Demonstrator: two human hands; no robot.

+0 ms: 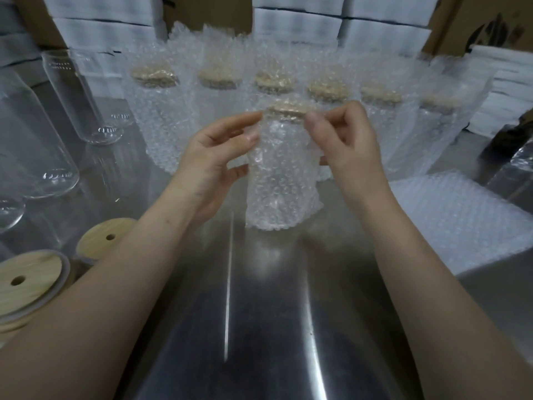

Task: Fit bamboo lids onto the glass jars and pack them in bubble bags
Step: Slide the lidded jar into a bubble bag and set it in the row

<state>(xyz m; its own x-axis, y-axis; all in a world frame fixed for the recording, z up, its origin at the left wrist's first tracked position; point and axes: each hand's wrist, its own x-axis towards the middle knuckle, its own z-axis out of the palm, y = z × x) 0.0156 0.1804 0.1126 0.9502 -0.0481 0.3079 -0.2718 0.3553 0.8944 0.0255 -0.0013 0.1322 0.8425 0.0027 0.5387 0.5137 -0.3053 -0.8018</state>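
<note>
The bagged jar stands straight up on the table, right between my hands. Fingers of my left hand pinch its top on the left. Fingers of my right hand pinch it on the right, just beside the bamboo lid.

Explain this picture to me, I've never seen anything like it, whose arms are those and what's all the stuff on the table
There is no machine: a camera worn on a person's head looks down at their own two arms. The left hand and right hand hold a bagged jar upright, pinching it near its lid. Behind stands a row of packed jars. On the left of the steel table are bare jars and loose lids; on the right lies a stack of empty bags.
</note>
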